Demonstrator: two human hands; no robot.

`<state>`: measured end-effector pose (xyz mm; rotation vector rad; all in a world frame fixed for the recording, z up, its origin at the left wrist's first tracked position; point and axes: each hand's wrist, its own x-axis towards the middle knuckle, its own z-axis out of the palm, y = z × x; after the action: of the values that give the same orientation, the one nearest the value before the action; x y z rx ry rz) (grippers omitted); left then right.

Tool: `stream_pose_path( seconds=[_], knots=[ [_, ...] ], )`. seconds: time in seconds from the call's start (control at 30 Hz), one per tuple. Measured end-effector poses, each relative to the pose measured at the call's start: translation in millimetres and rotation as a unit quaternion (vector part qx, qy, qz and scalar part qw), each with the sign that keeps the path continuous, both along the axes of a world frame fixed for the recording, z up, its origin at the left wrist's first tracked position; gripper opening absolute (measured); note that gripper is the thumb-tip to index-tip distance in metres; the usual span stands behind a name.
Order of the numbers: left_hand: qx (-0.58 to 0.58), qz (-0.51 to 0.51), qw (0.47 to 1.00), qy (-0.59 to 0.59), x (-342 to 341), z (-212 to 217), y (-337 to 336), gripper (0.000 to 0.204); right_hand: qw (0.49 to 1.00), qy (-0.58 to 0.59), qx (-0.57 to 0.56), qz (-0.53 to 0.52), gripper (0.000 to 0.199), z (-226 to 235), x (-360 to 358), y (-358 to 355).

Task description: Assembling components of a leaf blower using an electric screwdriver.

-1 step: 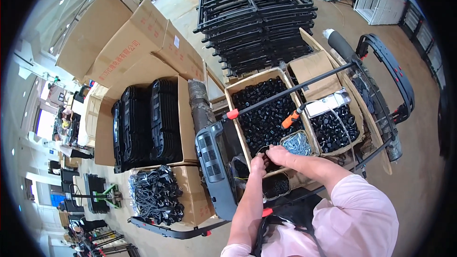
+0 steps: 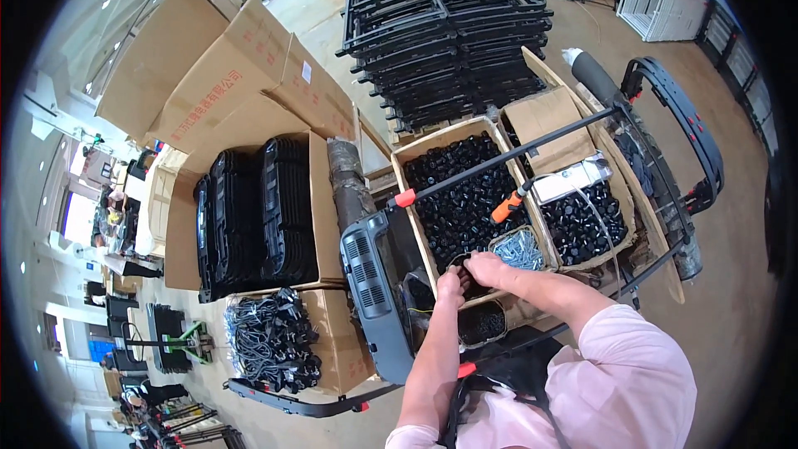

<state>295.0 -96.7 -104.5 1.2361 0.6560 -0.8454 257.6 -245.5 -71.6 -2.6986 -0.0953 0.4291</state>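
Note:
My left hand (image 2: 450,284) and my right hand (image 2: 485,269) are close together at the near end of a wooden-sided bin (image 2: 402,173) full of black knob-like parts (image 2: 457,191). The fingers of both hands are curled in around something dark and small that I cannot make out. Just right of my right hand sits a small tray of silver screws (image 2: 519,251). Beneath my wrists is a small container of tiny black pieces (image 2: 482,324). An orange-handled power screwdriver (image 2: 507,206) lies over the black parts.
A black metal frame with a bar (image 2: 515,155) crosses above the bins, joined to a grey vented panel (image 2: 371,274) at left. Farther left are a carton of black plastic parts (image 2: 287,208) and bundled cables (image 2: 270,341). Stacked black racks (image 2: 449,25) stand beyond.

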Motion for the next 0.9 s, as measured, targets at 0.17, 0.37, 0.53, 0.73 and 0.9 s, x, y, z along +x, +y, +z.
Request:
stream_pose_path(
  seconds=[0.17,0.37,0.53,0.73,0.9],
  knots=[
    [-0.013,-0.012,0.999,0.039,-2.8,11.0,-9.5,0.044,0.988,0.02,0.125,-0.083,0.021,24.4,-5.1,-6.5],
    [-0.137,0.025,0.989,0.053,3.9,11.0,6.8,0.045,0.933,-0.071,0.298,-0.191,0.028,56.6,-8.7,-5.1],
    [-0.209,0.03,0.977,0.03,-0.1,35.0,9.5,0.026,0.765,-0.014,0.37,-0.527,0.032,33.2,5.4,-87.8],
    [-0.268,0.01,0.963,-0.02,-21.3,52.5,11.7,0.029,0.765,-0.116,0.298,-0.559,0.037,-10.7,32.5,-122.3],
    [-0.225,0.007,0.973,-0.046,-33.4,68.3,36.3,0.033,0.801,-0.225,0.286,-0.475,0.047,-6.0,36.8,-75.7]
  ],
)
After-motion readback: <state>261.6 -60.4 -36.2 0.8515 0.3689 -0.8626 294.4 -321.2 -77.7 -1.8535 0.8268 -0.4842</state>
